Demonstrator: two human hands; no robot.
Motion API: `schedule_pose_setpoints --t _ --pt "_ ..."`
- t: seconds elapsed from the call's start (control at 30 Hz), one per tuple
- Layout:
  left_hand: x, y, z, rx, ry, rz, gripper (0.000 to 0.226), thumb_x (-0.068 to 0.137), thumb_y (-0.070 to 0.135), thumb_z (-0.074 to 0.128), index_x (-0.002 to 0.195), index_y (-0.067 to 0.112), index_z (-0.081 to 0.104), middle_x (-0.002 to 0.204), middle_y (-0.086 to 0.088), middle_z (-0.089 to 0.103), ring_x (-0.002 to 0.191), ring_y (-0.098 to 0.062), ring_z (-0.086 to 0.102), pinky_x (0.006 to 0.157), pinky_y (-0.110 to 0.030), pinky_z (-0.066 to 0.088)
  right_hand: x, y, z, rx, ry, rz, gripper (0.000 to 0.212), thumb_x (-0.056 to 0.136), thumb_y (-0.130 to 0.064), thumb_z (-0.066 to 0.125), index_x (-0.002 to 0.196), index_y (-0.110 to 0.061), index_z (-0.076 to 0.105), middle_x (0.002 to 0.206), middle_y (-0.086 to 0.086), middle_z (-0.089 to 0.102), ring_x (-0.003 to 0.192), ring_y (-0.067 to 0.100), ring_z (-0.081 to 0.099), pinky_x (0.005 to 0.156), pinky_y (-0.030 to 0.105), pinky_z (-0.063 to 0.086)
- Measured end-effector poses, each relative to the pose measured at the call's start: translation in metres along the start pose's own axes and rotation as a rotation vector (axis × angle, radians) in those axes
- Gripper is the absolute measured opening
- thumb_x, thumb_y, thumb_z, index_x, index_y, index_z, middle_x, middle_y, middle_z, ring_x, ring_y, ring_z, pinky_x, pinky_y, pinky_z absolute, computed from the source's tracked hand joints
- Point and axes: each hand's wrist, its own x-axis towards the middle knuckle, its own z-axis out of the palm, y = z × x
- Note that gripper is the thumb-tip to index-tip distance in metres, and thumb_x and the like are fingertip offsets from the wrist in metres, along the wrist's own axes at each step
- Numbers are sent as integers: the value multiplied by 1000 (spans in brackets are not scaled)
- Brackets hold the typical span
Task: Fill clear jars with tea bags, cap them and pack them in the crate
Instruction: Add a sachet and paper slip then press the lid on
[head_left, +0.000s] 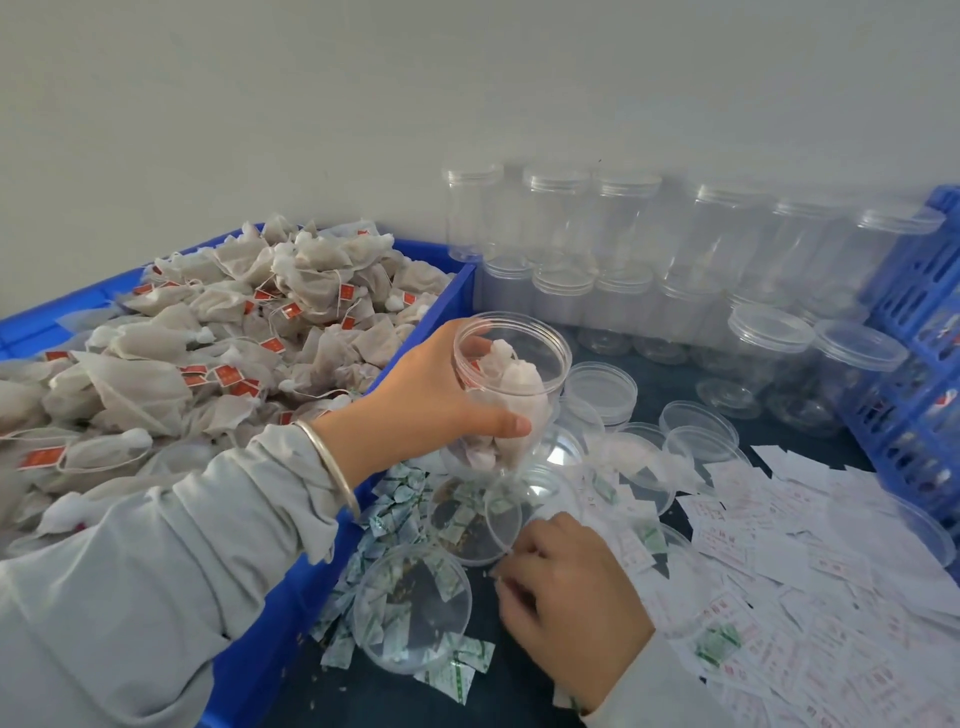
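At the left edge of the tabletop (675, 395), a half-filled jar held over the clutter.

From my remote seat, the blue bin (291, 587) heaped with tea bags (208, 358) fills the left side; the blue crate (914, 332) stands at the right edge, and empty capped jars (623, 244) line the far edge by the wall. My left hand (431, 395) wraps its fingers (511, 425) round the open jar (506, 395), which is tilted just beside the bin's near corner with a few bags inside. The thin clear plastic looks light and slick and likely flexes, so I'd grip mid-wall, gently. My right hand (566, 603) is at the near edge, fingers curled beside a loose lid (413, 605); whether they pinch anything I cannot tell. The soft, feather-light bags are best taken by the body.
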Motion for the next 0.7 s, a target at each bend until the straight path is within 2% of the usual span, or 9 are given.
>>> schedule_pose_setpoints --t 0.07,0.17,0.27,0.33,0.43,0.5,0.57,0.7 --pt "-1 -1 0 17 -2 15 84 50 38 90 119 43 42 112 29 51 103 11 49 77 -11 37 4 7 -10 133 205 106 8 70 -15 73 63 -12 69 64 -3 57 60 16 54 56 25 43" --pt "-4 1 1 83 -29 51 86 51 39 90 121 41 40 111 28 52 103 11 50 76 -8 38 11 16 -42 246 457 255 23 83 -24 55 77 -8 70 70 -5 58 62 5 52 62 17 47" --pt "-7 6 6 134 -57 92 89 48 43 88 122 42 38 112 28 51 102 15 49 71 -1 39 25 18 -81 338 669 278 13 87 -25 56 91 -17 65 77 -15 58 73 0 56 69 4 43" --pt "-10 8 8 141 -68 114 89 48 43 88 121 43 38 113 30 51 103 18 47 73 -1 38 39 15 -99 383 742 256 7 86 -23 61 92 -22 62 81 -20 59 75 -1 59 69 5 45" --pt "-13 10 10 152 -86 128 88 50 40 88 121 45 37 113 30 51 102 23 45 73 -1 38 61 9 -105 396 705 242 13 82 -15 68 91 -23 63 80 -22 60 74 -3 59 70 7 46" --pt "-14 11 10 142 -97 135 87 51 39 89 120 47 38 112 29 53 102 23 46 72 0 39 71 7 -99 438 583 279 21 81 -11 70 100 -19 66 87 -13 65 79 -5 58 75 7 46" --pt "-15 12 11 116 -94 129 85 50 39 90 117 48 39 110 27 55 99 22 48 71 0 40 74 9 -92 479 507 313 34 80 -10 72 112 -15 63 99 -8 64 87 0 57 80 10 44" --pt "-12 11 11 107 -73 91 89 41 49 86 117 46 41 112 26 54 106 11 51 81 -11 39 59 29 -91 495 570 378 34 82 -9 68 112 -23 59 99 -12 61 89 2 57 80 10 43"
